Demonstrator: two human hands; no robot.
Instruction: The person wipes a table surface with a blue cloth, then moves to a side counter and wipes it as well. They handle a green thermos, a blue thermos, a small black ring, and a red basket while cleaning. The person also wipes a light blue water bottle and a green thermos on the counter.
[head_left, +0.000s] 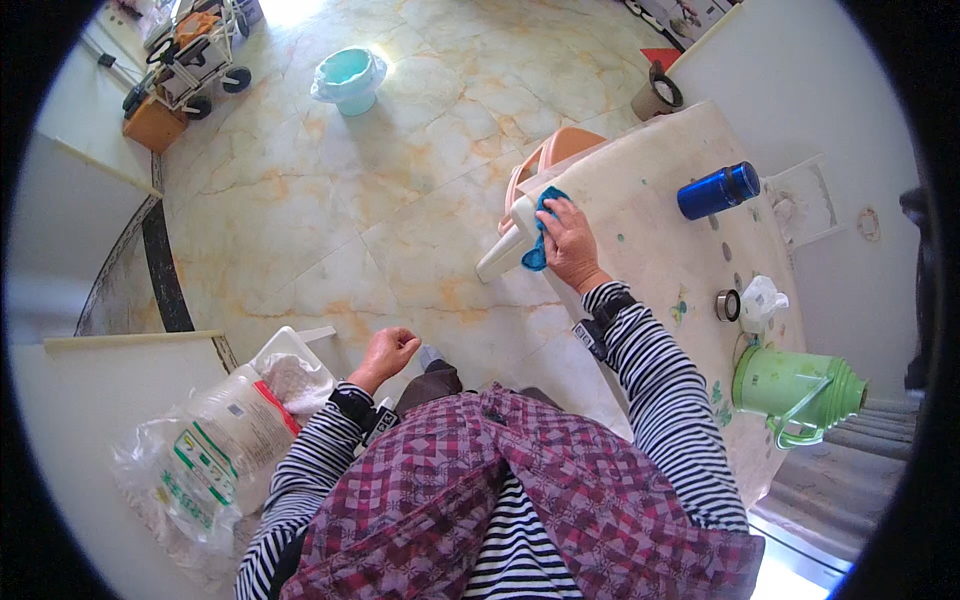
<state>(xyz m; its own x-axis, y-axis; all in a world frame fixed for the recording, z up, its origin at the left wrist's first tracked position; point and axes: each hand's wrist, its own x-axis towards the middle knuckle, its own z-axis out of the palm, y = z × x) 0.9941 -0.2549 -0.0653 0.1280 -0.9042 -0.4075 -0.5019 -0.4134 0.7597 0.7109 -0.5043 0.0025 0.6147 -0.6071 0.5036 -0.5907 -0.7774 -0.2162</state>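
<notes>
My right hand (573, 244) presses a blue cloth (534, 257) against a rounded white corner (524, 217) at the near-left end of the table. The fingers are spread over the cloth, and part of it sticks out below them. A white leg (501, 255) slants down from that corner to the floor. My left hand (385, 355) hangs over the floor to the left, its fingers curled, with nothing visible in it. Past my right hand, a blue flask (718, 190) lies on its side on the cream tablecloth (637, 187).
A green thermos jug (787, 386), a small round metal lid (727, 305) and a crumpled white plastic bag (762, 303) are on the table. Peach plastic chair (568, 144) stands behind it. Bagged plastic cups (240, 420) lie at left. A lined turquoise bin (352, 75) and a wheeled cart (196, 67) are farther off.
</notes>
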